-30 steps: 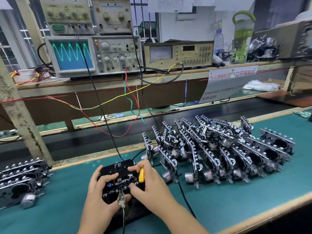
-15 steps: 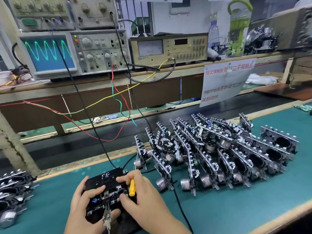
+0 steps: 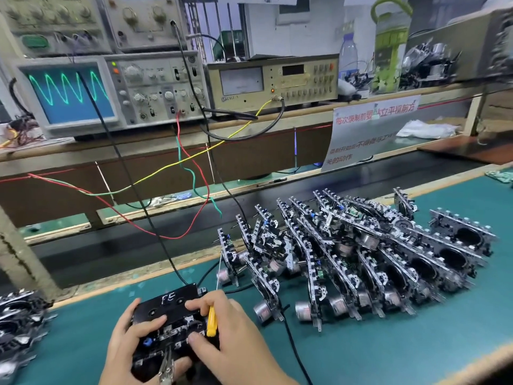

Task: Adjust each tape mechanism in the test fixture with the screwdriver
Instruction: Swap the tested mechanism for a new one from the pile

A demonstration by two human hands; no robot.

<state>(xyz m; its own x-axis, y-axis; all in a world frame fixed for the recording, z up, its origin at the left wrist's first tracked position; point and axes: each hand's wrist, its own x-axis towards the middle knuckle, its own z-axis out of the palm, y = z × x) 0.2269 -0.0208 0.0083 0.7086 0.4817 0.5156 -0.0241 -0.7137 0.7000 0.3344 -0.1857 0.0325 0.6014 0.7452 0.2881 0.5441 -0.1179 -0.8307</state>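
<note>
The head view looks down at a green work mat [image 3: 361, 343]. Closest in, two hands hold a black test fixture [image 3: 169, 304] with "FE" written on top. A tape mechanism [image 3: 172, 333] sits in the fixture, near its front edge. The left hand [image 3: 130, 348] curls around the left side of the fixture, with its thumb lying across the top. The right hand [image 3: 233, 334] rests on the right side. A small screwdriver [image 3: 211, 320] with a yellow handle is tucked between its fingers, and the thin metal tip sticks up and away from the fixture. The right thumb presses on the front of the mechanism.

Just to the right, a big pile of tape mechanisms [image 3: 355, 257] stands in leaning rows on the mat. A smaller pile [image 3: 19, 326] sits at the far left edge.

A black cable [image 3: 125, 168] runs from the fixture up to the shelf behind. Red, green and yellow wires [image 3: 188, 168] hang there too.

Farther back, an oscilloscope [image 3: 111, 93] shows a green wavy line on its blue screen. Beside it sits a tan meter box [image 3: 274, 79]. A white paper sign [image 3: 369, 129] leans under the shelf, and a green jug [image 3: 391, 43] stands up top.
</note>
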